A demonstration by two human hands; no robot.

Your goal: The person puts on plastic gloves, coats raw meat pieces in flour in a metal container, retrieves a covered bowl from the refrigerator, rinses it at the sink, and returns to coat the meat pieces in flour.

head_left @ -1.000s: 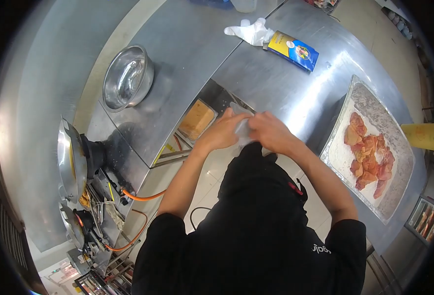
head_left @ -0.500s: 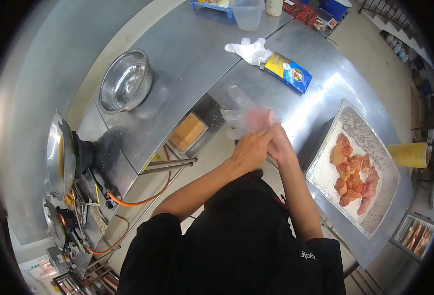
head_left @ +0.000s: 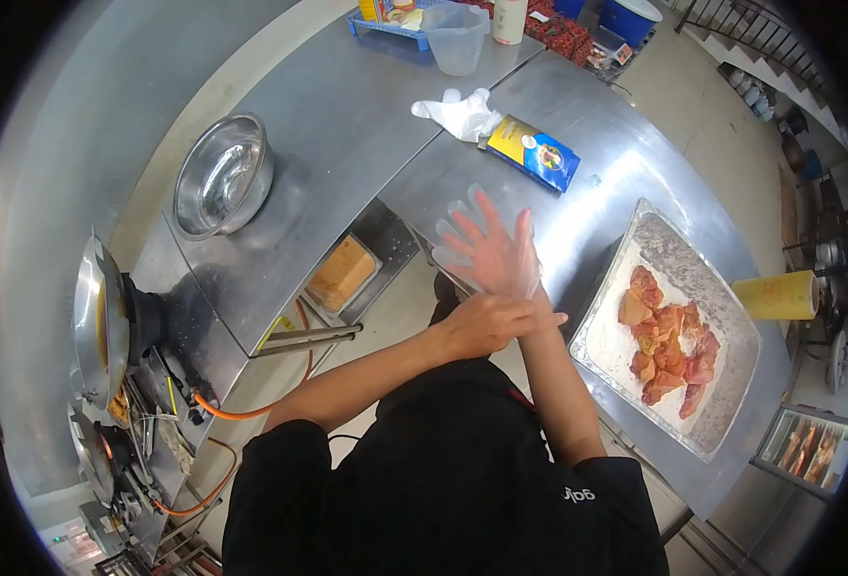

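My right hand (head_left: 497, 252) has its fingers spread, palm showing, inside a clear disposable plastic glove (head_left: 453, 238). The glove's loose tips stick out past the fingertips. My left hand (head_left: 486, 324) is closed at the right wrist, pinching the glove's cuff. Beyond the hands lies a blue and yellow box (head_left: 536, 154) with white plastic gloves (head_left: 459, 113) beside its open end. To the right of my right hand, a metal tray (head_left: 737, 389) holds white flour with several pieces of raw seasoned chicken (head_left: 668, 348) on it.
A steel bowl (head_left: 223, 178) stands on the left counter, near a wok (head_left: 100, 322) on a burner. A clear jug (head_left: 455, 40) and blue basket (head_left: 388, 30) are at the back. A yellow cylinder (head_left: 776, 296) sits past the tray. An orange hose (head_left: 241, 415) hangs below the counter.
My right hand has slid into the glove and spread its fingers. My left hand has moved from over the right hand down to the wrist. The view has shifted slightly.
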